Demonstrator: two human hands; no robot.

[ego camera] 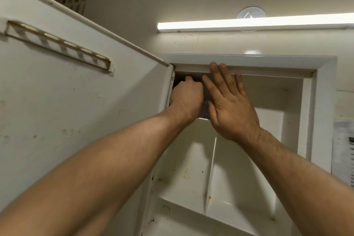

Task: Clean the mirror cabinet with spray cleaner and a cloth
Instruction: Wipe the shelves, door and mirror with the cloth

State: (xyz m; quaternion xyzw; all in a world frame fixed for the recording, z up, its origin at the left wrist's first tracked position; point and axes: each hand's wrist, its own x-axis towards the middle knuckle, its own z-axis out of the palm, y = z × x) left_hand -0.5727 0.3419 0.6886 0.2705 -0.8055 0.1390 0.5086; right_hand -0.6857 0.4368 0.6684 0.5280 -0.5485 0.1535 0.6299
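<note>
- Left hand (186,99) curls round a dark cloth (205,110) in the top-left corner of the cabinet (323,101).
- Right hand (229,105) lies flat just beside it, fingers straight, tips on the glossy top frame.
- Cabinet is white, boxy and stained, with a thin upright divider (211,174).
- Door (76,101) stands open at left, carrying a slotted rack (57,46).
- Tube light (249,24) glows above.

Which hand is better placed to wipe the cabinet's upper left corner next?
Probably left: the left hand grips the dark cloth in that corner; the right hand lies flat beside it.
</note>
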